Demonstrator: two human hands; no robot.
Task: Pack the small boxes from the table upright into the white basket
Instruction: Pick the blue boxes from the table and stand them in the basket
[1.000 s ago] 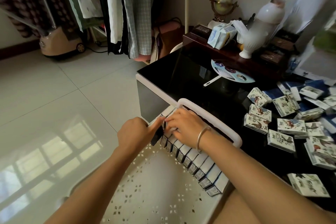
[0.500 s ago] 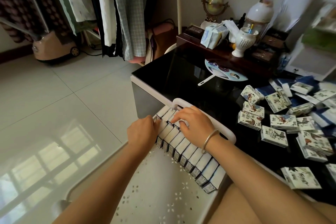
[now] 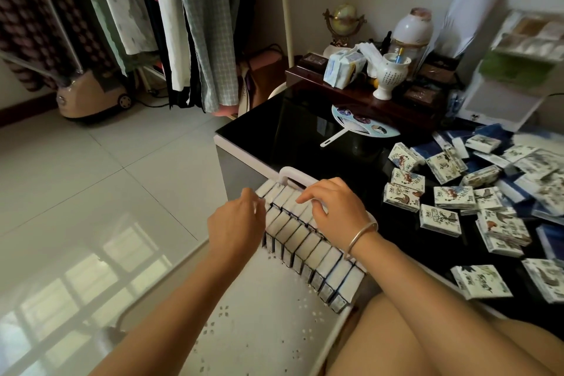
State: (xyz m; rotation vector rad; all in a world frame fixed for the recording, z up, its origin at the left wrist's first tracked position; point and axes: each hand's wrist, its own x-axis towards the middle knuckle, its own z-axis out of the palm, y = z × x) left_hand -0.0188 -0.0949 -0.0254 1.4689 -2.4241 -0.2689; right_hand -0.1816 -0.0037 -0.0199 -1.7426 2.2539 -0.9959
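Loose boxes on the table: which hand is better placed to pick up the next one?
Right, probably. The right hand rests on the packed row at the table-side edge of the basket, nearest the loose boxes on the table. The left hand sits across the row, farther from them.

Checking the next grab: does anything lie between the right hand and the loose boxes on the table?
Nothing visible: only bare black tabletop lies between the right hand and the nearest loose box.
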